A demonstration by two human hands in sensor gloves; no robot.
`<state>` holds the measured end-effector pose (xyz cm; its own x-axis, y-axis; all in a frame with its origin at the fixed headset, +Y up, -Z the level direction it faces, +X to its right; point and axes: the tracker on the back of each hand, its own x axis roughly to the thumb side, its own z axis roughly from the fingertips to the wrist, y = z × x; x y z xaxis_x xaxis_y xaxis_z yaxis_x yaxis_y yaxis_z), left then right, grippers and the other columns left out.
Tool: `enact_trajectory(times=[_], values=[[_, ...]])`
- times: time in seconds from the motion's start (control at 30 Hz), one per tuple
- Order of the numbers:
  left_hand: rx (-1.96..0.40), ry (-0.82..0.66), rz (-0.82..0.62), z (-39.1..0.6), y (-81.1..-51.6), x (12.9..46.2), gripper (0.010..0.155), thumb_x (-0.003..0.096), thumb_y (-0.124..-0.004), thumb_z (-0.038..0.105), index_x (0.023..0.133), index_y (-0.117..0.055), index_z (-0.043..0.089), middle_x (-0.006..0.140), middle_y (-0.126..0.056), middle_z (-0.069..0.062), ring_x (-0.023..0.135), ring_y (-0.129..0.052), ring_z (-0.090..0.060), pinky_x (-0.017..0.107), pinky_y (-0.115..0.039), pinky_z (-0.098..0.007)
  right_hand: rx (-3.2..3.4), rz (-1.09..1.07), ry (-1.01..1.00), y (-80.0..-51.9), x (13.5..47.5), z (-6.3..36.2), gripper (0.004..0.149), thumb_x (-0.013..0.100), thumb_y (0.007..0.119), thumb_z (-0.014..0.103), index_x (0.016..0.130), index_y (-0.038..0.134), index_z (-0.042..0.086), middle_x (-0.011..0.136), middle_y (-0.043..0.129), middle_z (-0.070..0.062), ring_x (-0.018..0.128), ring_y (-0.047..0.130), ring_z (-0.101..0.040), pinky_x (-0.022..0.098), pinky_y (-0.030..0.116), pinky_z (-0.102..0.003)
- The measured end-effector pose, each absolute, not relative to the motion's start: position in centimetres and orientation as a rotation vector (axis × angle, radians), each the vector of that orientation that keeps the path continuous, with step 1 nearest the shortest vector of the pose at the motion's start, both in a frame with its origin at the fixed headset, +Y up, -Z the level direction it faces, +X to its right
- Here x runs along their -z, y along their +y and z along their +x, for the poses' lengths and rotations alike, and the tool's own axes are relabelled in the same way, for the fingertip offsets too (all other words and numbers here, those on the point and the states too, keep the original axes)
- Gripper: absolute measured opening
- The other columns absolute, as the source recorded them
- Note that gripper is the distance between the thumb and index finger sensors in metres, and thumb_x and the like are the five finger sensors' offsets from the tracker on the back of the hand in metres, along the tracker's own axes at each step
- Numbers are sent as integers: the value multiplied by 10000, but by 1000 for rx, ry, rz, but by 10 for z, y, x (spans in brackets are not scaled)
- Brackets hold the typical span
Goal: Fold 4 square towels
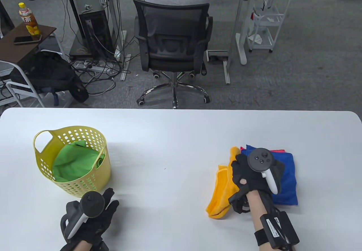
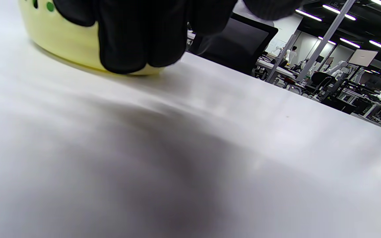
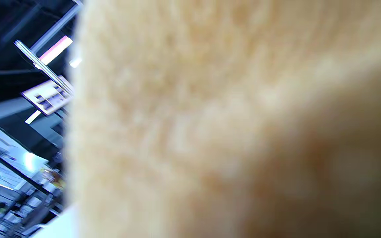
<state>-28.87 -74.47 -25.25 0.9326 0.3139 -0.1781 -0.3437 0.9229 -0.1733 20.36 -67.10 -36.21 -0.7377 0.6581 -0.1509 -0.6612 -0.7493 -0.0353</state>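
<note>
Over on the right of the bench (image 1: 181, 132) the right hand (image 1: 256, 174) grips the limp orange towel (image 1: 222, 194) beside the folded blue towel (image 1: 287, 174), soft and light, probably best pinched at corners, while the left hand (image 1: 90, 214) rests empty, fingers (image 2: 134, 36) loosely spread, near the basket (image 1: 72, 157) holding a green towel (image 1: 75, 162).

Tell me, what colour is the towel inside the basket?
The towel in the yellow basket is green, seen best in the table view.
</note>
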Motion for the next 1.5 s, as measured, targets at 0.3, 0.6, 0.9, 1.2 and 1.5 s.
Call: enact_trajectory(times=[0.3,0.6,0.9,1.2,1.5], values=[[-317,147,-158,-286,-739,248,645,538,-625,569,1125,-586,304,1086,-787,-71,952,-887,-353,814,-596,-542,-2287,-294,-209,-621,368,288,411,536,765,224,903,796,44,751,905,-303,150,997,-163,123,882,-314],[-259,142,-183,-278,-748,250,647,536,-627,574,1123,-589,305,1085,-788,-69,956,-885,-347,815,-595,-539,-2479,-835,-102,-730,378,368,641,551,734,306,1100,549,32,1089,549,-385,890,718,-548,603,610,-705],[-239,94,-199,-270,-748,248,668,530,-640,584,1130,-575,300,1102,-763,-74,983,-855,-348,823,-573,-546,-2330,-183,-332,-638,359,244,692,551,725,388,1107,539,20,1100,499,-408,925,644,-577,607,564,-739],[-358,55,87,-281,-666,215,646,537,-642,581,1124,-603,315,1096,-787,-55,980,-868,-330,826,-587,-538,-2235,268,-377,-625,321,191,694,563,715,405,1113,544,18,1110,506,-404,934,641,-578,607,557,-751],[-254,320,212,-342,-564,270,616,559,-664,557,1133,-597,345,1121,-760,-32,1004,-839,-331,844,-557,-546,-2137,253,-402,-624,323,214,683,566,711,401,1107,555,13,1105,501,-412,929,647,-576,607,555,-750]])
